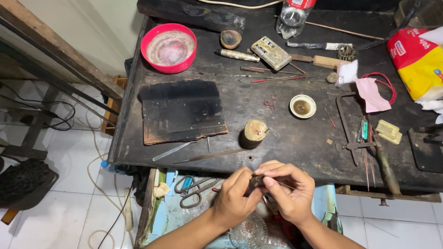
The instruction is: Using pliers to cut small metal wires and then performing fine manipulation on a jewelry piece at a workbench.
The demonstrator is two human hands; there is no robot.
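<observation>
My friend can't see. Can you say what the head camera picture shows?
Two bare hands, the left hand and right hand, meet just below a dark, worn wooden workbench, pinching a thin wire-like piece between the fingertips. On the bench sit a round red plastic bowl, a blackened flat board and a short wooden peg.

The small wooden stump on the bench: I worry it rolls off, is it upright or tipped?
Upright. The wooden stump stands on end on the dark workbench, its pale cut top facing up.
</observation>
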